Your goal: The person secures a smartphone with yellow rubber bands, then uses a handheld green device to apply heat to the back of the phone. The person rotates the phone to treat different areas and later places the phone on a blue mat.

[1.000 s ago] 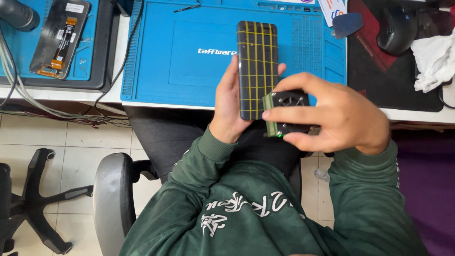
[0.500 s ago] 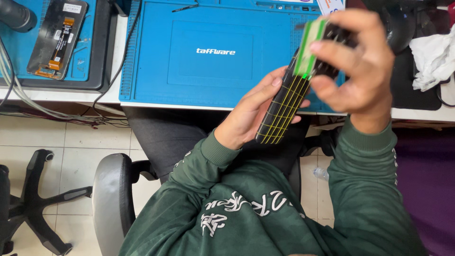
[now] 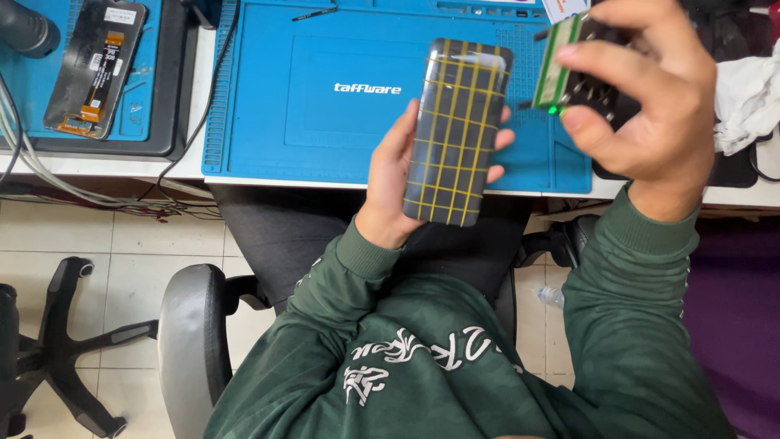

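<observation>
My left hand (image 3: pixel 396 180) holds a dark phone (image 3: pixel 457 130) upright, its flat face crossed by a grid of yellow lines and turned toward me. It hovers over the near edge of the blue work mat (image 3: pixel 325 106). My right hand (image 3: pixel 650 97) is raised at the upper right, apart from the phone, gripping a small black device with a green edge and a lit green point (image 3: pixel 573 69). Green sleeves cover both my arms.
A second blue mat at the far left carries an opened phone part with exposed flex cables (image 3: pixel 96 69). Grey cables (image 3: pixel 32 171) hang off the table's left edge. A white cloth (image 3: pixel 743 97) lies at the right. A grey chair armrest (image 3: pixel 187 341) and a black chair base (image 3: pixel 49 349) stand below.
The phone has swung from tilted edge-on to upright and face-on in my left hand. My right hand has come off the phone's top end and lifted right with the small green-edged device.
</observation>
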